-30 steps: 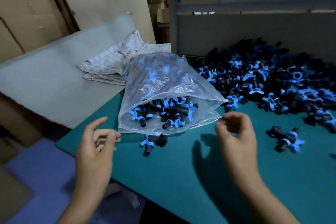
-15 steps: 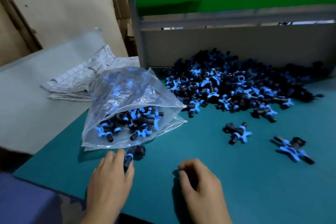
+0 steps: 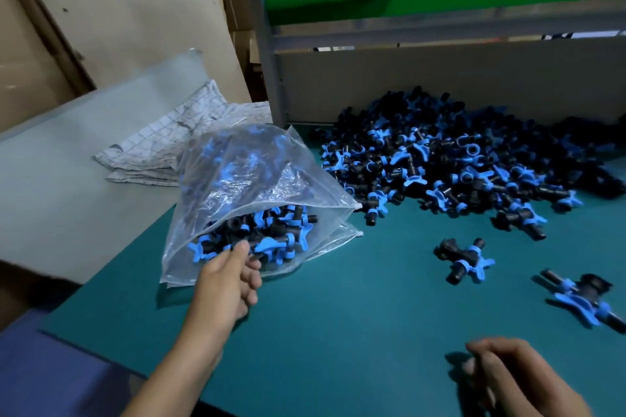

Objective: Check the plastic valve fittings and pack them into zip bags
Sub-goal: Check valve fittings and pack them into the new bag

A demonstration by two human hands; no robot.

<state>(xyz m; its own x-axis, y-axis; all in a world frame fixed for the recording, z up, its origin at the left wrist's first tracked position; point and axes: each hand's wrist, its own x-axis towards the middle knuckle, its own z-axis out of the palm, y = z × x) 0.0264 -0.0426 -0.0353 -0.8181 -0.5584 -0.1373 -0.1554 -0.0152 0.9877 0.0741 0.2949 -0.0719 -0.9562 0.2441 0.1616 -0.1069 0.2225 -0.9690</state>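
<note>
A clear zip bag [image 3: 244,179] lies on its side on the teal mat [image 3: 338,332], mouth toward me, holding several black-and-blue valve fittings. My left hand [image 3: 230,281] is at the bag's mouth, thumb and curled fingers pinched on a dark fitting that is mostly hidden. My right hand [image 3: 508,379] hovers low at the bottom right, fingers curled in, nothing visible in it. A large pile of fittings [image 3: 457,159] fills the back right. Two loose fittings [image 3: 465,259] [image 3: 582,294] lie apart on the mat in front of the pile.
A folded checked cloth [image 3: 162,149] rests on a grey board [image 3: 67,162] left of the bag. Cardboard sheets [image 3: 118,10] lean behind it. A grey metal post [image 3: 267,61] and back panel [image 3: 440,78] bound the pile at the rear.
My left hand moved forward to the bag's mouth, and the fitting that lay in front of the bag is gone from the mat. My right hand drew back toward the bottom right.
</note>
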